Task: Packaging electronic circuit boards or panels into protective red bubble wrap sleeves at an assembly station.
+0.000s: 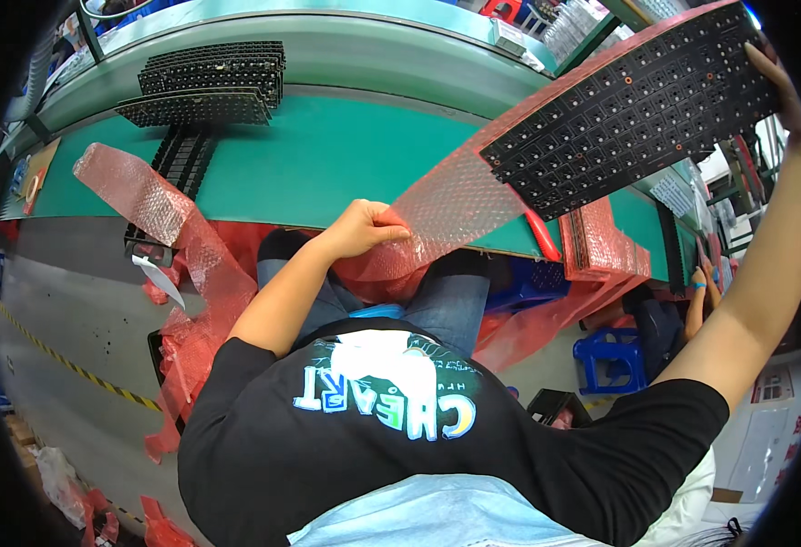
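Observation:
My left hand (364,230) is closed in a pinch on a long strip of pink bubble wrap (455,208) in front of my lap. Up at the right, my outstretched right hand (786,96) grips the far end of a black keyboard circuit board (633,109). The board is tilted, and the bubble wrap runs along behind it. Just below the board, a red tool-like object (542,235) lies by a stack of boards in pink bubble wrap (601,242). More wrap drapes over my legs and off to the left.
A green worktop (346,150) spans the front. At its left, several black circuit boards (209,82) stand upright on a black slotted rack (181,159). A blue stool (608,358) and another person's arm (697,305) are at the right. Yellow-black tape (77,357) marks the floor.

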Available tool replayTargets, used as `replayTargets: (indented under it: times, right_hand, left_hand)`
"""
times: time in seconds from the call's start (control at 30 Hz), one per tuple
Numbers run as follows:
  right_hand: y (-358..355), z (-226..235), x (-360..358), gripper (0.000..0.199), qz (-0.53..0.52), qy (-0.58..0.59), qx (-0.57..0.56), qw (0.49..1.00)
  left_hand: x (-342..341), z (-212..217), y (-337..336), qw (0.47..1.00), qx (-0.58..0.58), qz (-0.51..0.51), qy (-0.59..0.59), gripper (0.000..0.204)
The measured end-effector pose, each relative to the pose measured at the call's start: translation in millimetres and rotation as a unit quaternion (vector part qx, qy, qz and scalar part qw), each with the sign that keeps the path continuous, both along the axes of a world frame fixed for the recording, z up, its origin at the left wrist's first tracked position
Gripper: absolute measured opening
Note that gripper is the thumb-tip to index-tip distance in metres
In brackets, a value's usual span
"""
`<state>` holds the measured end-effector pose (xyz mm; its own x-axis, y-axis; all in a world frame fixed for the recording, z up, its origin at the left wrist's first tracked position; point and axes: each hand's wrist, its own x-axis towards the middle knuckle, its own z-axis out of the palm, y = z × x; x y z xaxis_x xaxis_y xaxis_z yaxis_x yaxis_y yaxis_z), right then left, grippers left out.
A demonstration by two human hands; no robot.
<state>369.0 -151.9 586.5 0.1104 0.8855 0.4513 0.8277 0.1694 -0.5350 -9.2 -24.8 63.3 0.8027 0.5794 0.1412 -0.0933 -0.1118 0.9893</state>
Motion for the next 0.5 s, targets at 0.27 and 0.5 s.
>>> replayTargets:
  times: [0.27,0.5]
  right_hand:
    - [8.5,6.7,4.9,0.045,-0.009,0.041,-0.106,0.993]
    - [44.7,-1.3,4.1,0.026,-0.004,-0.025,-0.03,0.999]
  left_hand:
    - [-4.6,2.3,-6.6,1.0,-0.011,-0.007,0.017,0.009]
    - [-15.9,6.5,-30.3,0.994,-0.027,-0.093,0.055,0.008]
